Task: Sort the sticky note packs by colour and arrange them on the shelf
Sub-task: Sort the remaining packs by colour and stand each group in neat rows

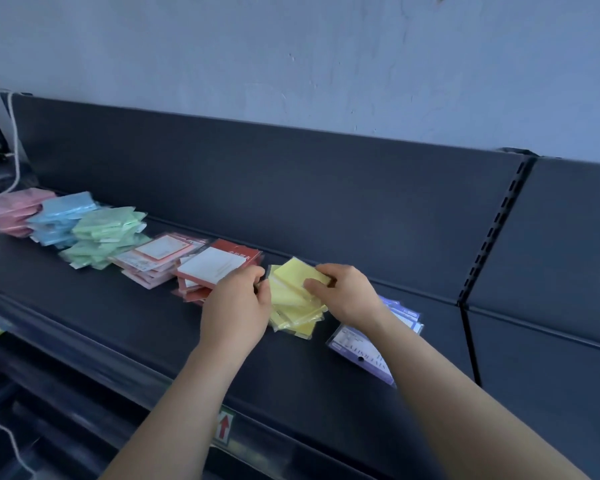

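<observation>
A pile of pale yellow sticky note packs in clear plastic wrap (297, 315) lies on the flat dark grey metal shelf (118, 317), loosely fanned, and both hands meet at it. The top yellow pack (293, 277) sits tilted and askew on the pile. The right hand (347, 294) grips this pack from the pile's right side, thumb pressed flat on its face and the other fingers (326, 271) curled over its far edge. The left hand (238, 306) is at the pile's left edge, its fingers (257, 276) curled close together and pinching the near-left rim of the same pack.

Just left of the yellow pile is a stack of red-backed packs with white pads (219, 263), partly hidden by the left hand. Further left of the pile, in a row, lie pink-bordered white packs (160, 254), a heap of mint green packs (106, 233), a heap of light blue packs (61, 216) and, farthest off, a heap of pink packs (14, 209).

Just right of the yellow pile, partly under the right forearm, lie purple-bordered packs with white labels (361, 355). Below the pile, on the shelf's front rail, is a small label with a red arrow (224, 426).
</observation>
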Tool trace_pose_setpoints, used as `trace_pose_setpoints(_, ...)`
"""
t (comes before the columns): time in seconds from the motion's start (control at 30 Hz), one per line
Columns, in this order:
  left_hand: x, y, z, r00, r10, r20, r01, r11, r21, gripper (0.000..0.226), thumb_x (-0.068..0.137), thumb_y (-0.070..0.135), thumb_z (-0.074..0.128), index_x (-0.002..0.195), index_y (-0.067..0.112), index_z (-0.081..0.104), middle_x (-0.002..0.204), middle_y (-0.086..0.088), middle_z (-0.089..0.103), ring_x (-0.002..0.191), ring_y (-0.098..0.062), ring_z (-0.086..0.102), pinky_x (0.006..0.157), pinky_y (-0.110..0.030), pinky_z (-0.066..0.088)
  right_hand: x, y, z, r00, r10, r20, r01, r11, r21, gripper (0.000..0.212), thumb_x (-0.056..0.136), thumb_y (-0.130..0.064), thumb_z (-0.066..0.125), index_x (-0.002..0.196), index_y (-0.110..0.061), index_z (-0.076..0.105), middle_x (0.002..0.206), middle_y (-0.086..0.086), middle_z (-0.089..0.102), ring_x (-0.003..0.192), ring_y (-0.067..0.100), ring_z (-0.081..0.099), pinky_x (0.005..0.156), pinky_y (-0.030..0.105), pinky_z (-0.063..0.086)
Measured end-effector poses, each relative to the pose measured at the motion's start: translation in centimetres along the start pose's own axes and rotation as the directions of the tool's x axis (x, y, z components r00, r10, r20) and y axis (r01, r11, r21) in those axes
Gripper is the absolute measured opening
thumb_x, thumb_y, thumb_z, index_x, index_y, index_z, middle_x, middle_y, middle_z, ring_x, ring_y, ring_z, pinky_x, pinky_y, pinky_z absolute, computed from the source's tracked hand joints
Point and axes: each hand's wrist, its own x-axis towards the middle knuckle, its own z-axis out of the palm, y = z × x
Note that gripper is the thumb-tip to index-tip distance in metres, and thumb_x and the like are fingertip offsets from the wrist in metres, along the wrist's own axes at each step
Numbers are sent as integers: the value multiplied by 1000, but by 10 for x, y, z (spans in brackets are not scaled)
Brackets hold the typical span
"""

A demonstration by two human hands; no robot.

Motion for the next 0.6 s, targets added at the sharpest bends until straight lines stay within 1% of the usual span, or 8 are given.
trace_pose_setpoints(0.03,-2,0,-3,999,33,-6,-33,999,13,16,95,21,53,100,14,65,85,2,65,78,-19,59,64,-35,49,-3,-1,0,1000,-6,-15,6,1000,-18,23,91,-32,59,76,-14,58,65,-1,51,59,15,45,57,28,37)
trace_pose_setpoints(0.07,-4,0,-6,998,69,-9,-69,997,24,15,94,21,53,98,14,66,84,3,64,77,-18,58,61,-33,47,-7,-1,-1,999,-14,-34,13,999,-31,23,93,-32,57,86,-11,63,76,4,58,68,19,52,63,31,41)
trace_pose_setpoints(0.1,-6,1,-9,994,106,-6,-105,994,34,15,93,21,54,97,13,66,83,2,64,76,-19,57,60,-32,47,-12,-1,-4,998,-11,-58,9,999,-44,29,96,-33,53,107,-9,65,98,8,64,86,22,58,75,31,44)
trace_pose_setpoints(0.13,-8,3,-11,990,141,6,-141,989,43,15,93,20,55,98,13,67,84,0,65,78,-20,58,62,-33,48,-19,-1,-8,996,2,-89,-7,998,-60,39,97,-34,50,127,-10,58,123,7,59,105,21,58,87,29,43)
trace_pose_setpoints(0.2,-12,11,-13,979,202,31,-204,978,53,19,92,20,57,105,13,70,93,-3,69,87,-25,60,70,-36,51,-34,3,-19,987,21,-162,-37,995,-96,48,98,-35,48,141,-13,45,145,2,44,126,19,48,100,26,37)
trace_pose_setpoints(0.33,-26,35,-5,943,327,58,-328,945,13,17,89,17,62,101,10,71,97,-6,71,87,-31,63,70,-36,49,-72,20,-42,957,19,-290,-87,971,-222,47,99,-33,47,142,-15,44,148,-2,43,134,14,41,103,23,32)
trace_pose_setpoints(0.47,-48,62,12,905,414,96,-405,909,-99,17,89,17,61,101,12,71,94,-3,70,88,-28,61,73,-35,48,-118,41,-61,916,30,-400,-166,936,-311,43,99,-29,48,138,-12,48,143,0,48,121,19,51,93,22,35)
trace_pose_setpoints(0.6,-75,93,29,858,489,156,-468,870,-157,13,87,16,63,91,8,72,90,-5,71,85,-30,63,70,-35,51,-160,68,-82,880,76,-470,-256,908,-332,45,98,-29,49,140,-13,47,145,-1,47,128,19,47,102,24,33)
